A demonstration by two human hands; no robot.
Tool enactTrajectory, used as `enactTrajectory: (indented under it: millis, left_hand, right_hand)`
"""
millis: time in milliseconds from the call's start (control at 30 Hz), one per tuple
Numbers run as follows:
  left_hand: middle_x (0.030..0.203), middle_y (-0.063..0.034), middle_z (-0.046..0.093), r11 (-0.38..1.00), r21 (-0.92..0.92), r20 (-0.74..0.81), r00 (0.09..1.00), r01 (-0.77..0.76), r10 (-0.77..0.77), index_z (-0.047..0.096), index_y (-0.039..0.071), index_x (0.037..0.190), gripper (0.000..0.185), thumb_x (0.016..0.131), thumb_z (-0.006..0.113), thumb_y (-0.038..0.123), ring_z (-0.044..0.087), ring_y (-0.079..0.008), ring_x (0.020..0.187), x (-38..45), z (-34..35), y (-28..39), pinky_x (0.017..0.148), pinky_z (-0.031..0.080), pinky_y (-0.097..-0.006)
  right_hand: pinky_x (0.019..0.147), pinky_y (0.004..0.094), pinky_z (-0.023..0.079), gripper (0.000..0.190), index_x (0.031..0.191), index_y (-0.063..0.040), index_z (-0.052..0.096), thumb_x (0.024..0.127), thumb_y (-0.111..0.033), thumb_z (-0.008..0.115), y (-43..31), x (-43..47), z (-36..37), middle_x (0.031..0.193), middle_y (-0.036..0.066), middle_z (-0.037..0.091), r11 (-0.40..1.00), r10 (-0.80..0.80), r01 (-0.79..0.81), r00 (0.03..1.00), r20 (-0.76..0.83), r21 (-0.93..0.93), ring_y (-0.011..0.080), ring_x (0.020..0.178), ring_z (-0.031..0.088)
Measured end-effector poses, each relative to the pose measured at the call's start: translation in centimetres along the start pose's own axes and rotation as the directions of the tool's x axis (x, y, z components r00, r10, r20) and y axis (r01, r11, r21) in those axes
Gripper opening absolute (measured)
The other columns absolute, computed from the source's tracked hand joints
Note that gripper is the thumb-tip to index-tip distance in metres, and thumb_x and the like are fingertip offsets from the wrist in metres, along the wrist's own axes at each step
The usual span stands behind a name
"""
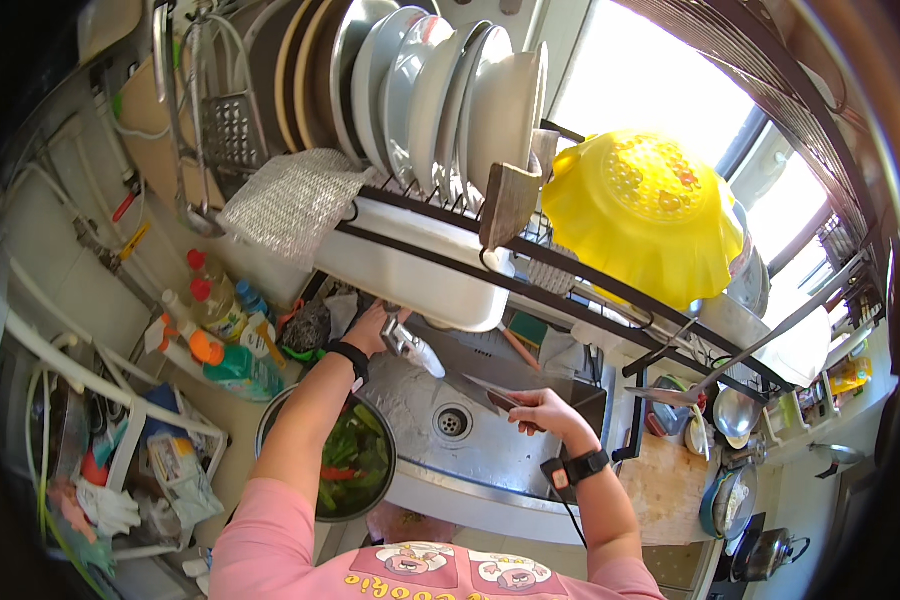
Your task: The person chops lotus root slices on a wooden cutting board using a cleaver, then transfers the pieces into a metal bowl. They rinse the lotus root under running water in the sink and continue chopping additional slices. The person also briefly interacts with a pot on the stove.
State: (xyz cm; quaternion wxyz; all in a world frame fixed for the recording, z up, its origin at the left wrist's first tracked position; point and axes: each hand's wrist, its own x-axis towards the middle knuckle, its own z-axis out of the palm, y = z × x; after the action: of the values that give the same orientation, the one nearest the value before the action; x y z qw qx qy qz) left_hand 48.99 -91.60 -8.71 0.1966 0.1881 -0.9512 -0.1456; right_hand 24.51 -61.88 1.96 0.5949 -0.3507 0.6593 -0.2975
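Note:
My right hand [544,414] grips a knife [474,393] by its handle, the blade pointing left over the stainless steel sink [525,457]. The blade's tip lies close to the end of the faucet [401,337], whose spout hangs over the basin. Behind the faucet, my left hand [369,330] reaches to its base; the fingers are mostly hidden, so their grip does not show. Below the blade is the round drain strainer [452,423]. Under my left forearm stands a pot [391,469] of green leafy vegetables with some red pieces.
Over the sink runs a black dish rack [427,251] with upright plates [420,97] and a yellow fluted bowl [645,217]. Several bottles [244,371] crowd the left counter. A wooden cutting board [664,487] lies right of the sink. A ladle [765,349] juts out from the rack.

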Motion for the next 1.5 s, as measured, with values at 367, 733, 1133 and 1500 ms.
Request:
enactTrajectory:
  millis: [367,733,1133,1500]
  left_hand:
    - [0.104,-0.0143,0.061,0.413,-0.807,0.111,0.796,0.422,-0.595,0.054,0.000,0.110,0.038,0.076,0.067,0.011,0.057,-0.0228,0.095,0.0,-1.4,0.1,0.083,0.044,-0.0322]
    - [0.138,-0.0118,0.040,0.908,0.404,0.509,0.796,0.113,-0.326,0.049,0.012,0.126,0.051,0.078,0.054,0.027,0.027,-0.0355,0.132,-4.8,0.4,11.8,0.105,0.020,-0.0536]
    - [0.127,-0.0142,0.051,0.913,0.167,0.387,0.827,0.371,-0.407,0.052,0.008,0.122,0.050,0.076,0.059,0.027,0.049,-0.0303,0.115,-5.6,1.8,28.4,0.096,0.041,-0.0407]
    - [0.117,-0.0169,0.058,0.895,0.048,0.350,0.832,0.443,-0.431,0.054,0.004,0.119,0.050,0.078,0.062,0.031,0.054,-0.0321,0.108,-7.2,-0.5,30.3,0.092,0.043,-0.0379]
  right_hand:
    - [0.048,0.0188,0.041,0.039,0.125,-0.003,0.051,0.089,-0.015,0.054,3.0,-5.3,0.7,0.080,0.001,0.058,0.950,-0.021,0.073,0.986,-0.168,0.305,0.0061,0.059,0.052]
    - [0.041,0.0213,0.035,0.038,0.122,-0.010,0.055,0.084,-0.017,0.055,8.9,-9.3,0.1,0.067,-0.003,0.051,0.925,-0.227,0.279,0.950,-0.216,0.257,0.0053,0.048,0.044]
    - [0.068,0.0391,0.047,0.033,0.111,-0.011,0.061,0.080,-0.022,0.054,9.8,-20.7,-0.6,0.084,0.018,0.064,0.812,-0.465,0.289,0.845,-0.263,-0.506,0.0313,0.078,0.063]
    - [0.074,0.0251,0.044,0.047,0.130,-0.001,0.043,0.085,-0.005,0.055,-7.1,-26.9,4.2,0.097,0.011,0.061,0.386,-0.904,0.849,0.269,-0.333,-0.360,0.0133,0.082,0.055]
